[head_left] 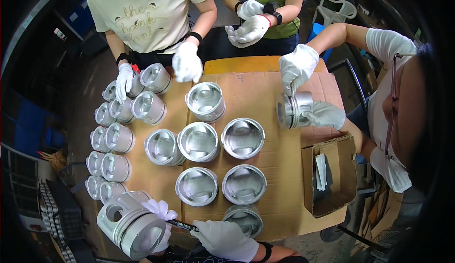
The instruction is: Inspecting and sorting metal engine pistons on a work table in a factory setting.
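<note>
My white-gloved left hand [162, 211] grips a silver piston [142, 232] at the lower left, tilted above the cardboard edge. The piston's pin hole faces up and left, and its ring grooves run round the lower part. Part of that hand is hidden behind the piston. In my white-gloved right hand [225, 239] is a black marker pen [182, 225], its tip end pointing left toward the held piston. Just beyond my right hand stands another piston [244, 220], partly covered by the hand.
Several pistons [199, 142] stand mid-table on cardboard [279, 187], with more in rows [118, 137] at left. A co-worker's gloved hand [124, 80] touches that group. At right, another person's gloved hands [327, 115] hold a piston [289, 110] beside a cardboard box [332, 144]. A third person stands behind.
</note>
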A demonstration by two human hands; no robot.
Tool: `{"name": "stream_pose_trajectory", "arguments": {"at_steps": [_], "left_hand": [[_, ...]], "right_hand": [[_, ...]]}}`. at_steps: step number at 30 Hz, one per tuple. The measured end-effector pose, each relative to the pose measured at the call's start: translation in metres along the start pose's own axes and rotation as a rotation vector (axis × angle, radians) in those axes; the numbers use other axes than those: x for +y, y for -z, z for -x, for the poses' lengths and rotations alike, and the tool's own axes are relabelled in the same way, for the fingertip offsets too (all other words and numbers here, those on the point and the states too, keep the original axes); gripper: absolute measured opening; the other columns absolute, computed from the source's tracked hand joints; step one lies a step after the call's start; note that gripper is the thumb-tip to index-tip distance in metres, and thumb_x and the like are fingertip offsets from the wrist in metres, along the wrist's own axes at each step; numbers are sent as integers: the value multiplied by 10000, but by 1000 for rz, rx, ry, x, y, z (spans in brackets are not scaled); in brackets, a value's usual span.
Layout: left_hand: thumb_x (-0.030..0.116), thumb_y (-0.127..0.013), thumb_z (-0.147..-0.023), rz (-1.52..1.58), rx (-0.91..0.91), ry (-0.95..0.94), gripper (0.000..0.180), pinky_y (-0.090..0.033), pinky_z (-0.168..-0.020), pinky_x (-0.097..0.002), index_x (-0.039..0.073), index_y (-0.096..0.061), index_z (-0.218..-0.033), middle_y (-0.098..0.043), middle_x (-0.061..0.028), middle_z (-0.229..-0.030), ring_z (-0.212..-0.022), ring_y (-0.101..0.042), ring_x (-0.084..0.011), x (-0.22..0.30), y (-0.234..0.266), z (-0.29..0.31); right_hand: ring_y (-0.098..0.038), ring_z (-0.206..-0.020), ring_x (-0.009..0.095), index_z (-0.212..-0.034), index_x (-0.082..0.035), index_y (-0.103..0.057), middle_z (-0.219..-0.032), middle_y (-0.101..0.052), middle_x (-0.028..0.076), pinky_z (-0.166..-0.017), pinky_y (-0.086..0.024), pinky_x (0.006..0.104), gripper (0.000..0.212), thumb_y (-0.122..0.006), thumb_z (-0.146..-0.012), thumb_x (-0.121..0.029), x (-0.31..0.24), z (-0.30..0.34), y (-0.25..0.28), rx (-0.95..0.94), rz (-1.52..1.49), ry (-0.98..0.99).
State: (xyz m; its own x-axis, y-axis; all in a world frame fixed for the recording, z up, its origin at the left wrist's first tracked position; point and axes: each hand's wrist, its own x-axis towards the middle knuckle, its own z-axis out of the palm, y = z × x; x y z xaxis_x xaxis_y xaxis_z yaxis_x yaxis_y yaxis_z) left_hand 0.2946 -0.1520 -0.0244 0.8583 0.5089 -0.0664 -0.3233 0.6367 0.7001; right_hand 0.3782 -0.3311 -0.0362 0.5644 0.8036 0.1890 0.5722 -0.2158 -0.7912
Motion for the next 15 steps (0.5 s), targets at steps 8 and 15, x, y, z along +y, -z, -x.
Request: {"name": "stream_pose_trajectory", "arguments": {"at_steps": [8, 15], "left_hand": [[256, -657, -850, -16, 48, 46, 216, -316, -671, -324, 88, -528, -894, -424, -29, -833, -750, -359, -164, 5, -6, 3], [297, -579, -921, 122, 124, 1, 237, -272, -537, -276, 113, -503, -1050, -376, 17, -815, -615, -320, -104, 14, 10, 22]], "right_hand": [[-579, -481, 238, -822, -107, -586, -567, -556, 52, -430, -437, 347, 263, -604, -945, -339, -4, -3, 3, -20, 19, 41], [-553, -400, 274, -726, -110, -541, -482, -523, 91, -381, -410, 375, 369, -572, -968, -386, -21, 9, -13, -17, 26, 81]]}}
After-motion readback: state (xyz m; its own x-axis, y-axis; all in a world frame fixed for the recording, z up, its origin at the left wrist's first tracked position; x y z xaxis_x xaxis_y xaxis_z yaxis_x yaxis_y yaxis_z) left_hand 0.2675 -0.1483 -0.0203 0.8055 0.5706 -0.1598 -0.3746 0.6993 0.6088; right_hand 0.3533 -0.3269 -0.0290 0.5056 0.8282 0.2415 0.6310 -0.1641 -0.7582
